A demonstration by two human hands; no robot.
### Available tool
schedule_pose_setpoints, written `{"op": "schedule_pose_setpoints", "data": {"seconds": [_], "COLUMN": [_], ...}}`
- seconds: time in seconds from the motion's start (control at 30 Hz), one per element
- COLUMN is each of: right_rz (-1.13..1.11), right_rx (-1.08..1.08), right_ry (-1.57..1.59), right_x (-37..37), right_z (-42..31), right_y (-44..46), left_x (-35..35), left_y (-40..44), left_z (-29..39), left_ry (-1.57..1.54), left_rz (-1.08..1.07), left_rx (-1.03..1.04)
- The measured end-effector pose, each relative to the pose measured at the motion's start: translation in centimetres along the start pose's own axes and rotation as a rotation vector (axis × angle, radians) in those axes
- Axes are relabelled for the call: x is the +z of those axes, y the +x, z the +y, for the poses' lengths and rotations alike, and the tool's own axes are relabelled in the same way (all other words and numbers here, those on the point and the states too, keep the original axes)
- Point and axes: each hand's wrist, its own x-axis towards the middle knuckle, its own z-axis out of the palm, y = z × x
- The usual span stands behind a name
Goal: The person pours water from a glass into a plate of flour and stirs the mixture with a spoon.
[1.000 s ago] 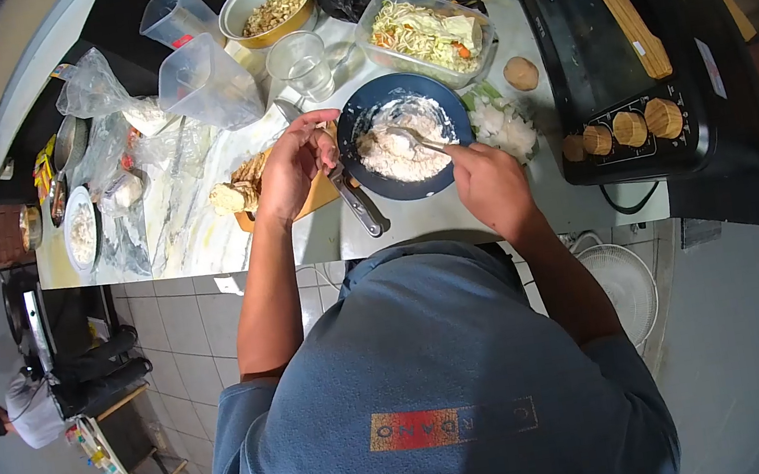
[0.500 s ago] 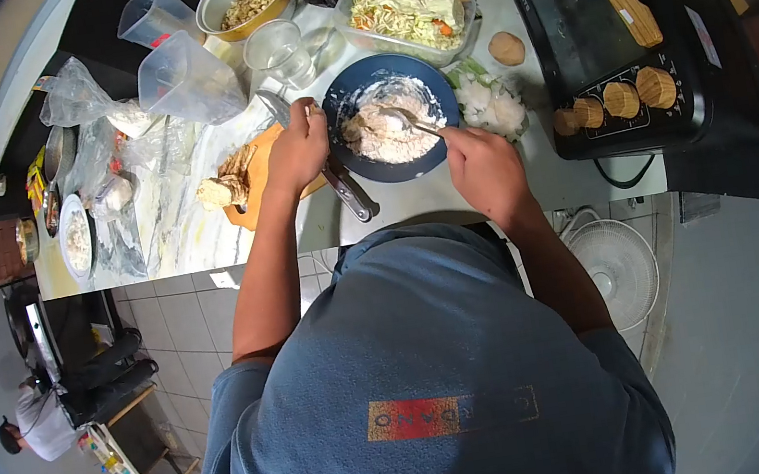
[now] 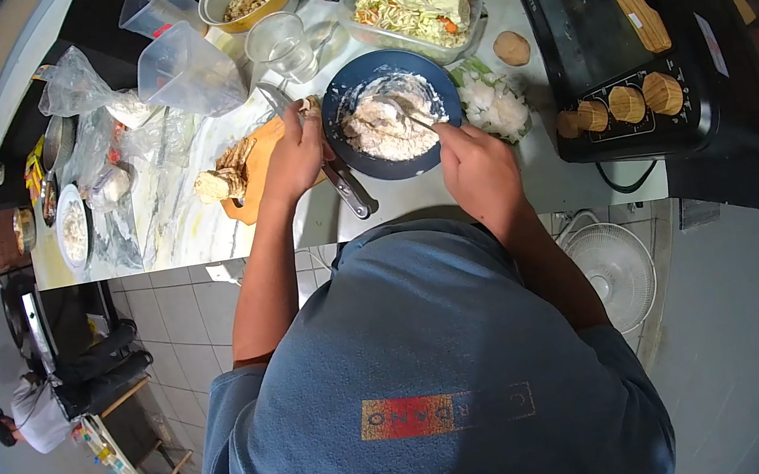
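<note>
My right hand (image 3: 478, 165) grips the handle of a spoon (image 3: 420, 122), whose head lies in a thick, pale, floury mixture (image 3: 374, 131). The mixture sits in a dark blue bowl (image 3: 409, 170). At the bowl's left rim, my left hand (image 3: 291, 162) is closed against it, with some fingertips hidden. Under and beside that hand lies a knife (image 3: 350, 193) with a dark handle. It crosses the edge of an orange-brown cutting board (image 3: 245, 212), which carries chopped, light brown pieces (image 3: 219, 184).
Behind the bowl stand a plastic container of shredded vegetables (image 3: 407, 15), a clear cup (image 3: 284, 52) and a pot (image 3: 248, 23). White chopped pieces (image 3: 497, 109) lie right of the bowl, before a black stove (image 3: 610, 79). Plastic bags (image 3: 99, 141) are left. Another person (image 3: 35, 411) is far left.
The spoon's head has shifted slightly within the mixture, and my right hand has moved a little left. My left hand has slid slightly, staying at the bowl's left side.
</note>
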Motion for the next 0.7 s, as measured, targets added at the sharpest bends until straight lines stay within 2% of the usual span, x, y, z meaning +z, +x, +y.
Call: {"op": "schedule_pose_setpoints", "data": {"seconds": [0.23, 0.3, 0.4, 0.43, 0.63, 0.7], "right_rz": [-0.095, -0.101, -0.150, -0.148, -0.089, 0.029], "right_rx": [-0.067, -0.061, -0.049, -0.054, -0.027, -0.004], "right_ry": [0.016, -0.044, -0.101, -0.104, -0.104, -0.145], "right_x": [1.1, 1.0, 0.6, 0.5, -1.8, -2.8], "right_z": [0.5, 0.8, 0.9, 0.8, 0.9, 1.1], "right_y": [-0.4, -0.1, 0.3, 0.3, 0.5, 1.0], "left_x": [1.0, 0.9, 0.4, 0.6, 0.1, 0.2], "left_y": [0.4, 1.7, 3.7, 4.6, 6.2, 6.7], "left_z": [-0.6, -0.6, 0.7, 0.2, 0.2, -0.5], "left_ry": [0.061, 0.239, 0.287, 0.303, 0.313, 0.308], "left_rz": [0.022, 0.187, 0.170, 0.191, 0.101, 0.107], "left_rx": [-0.035, 0.115, 0.119, 0.172, 0.156, 0.184]}}
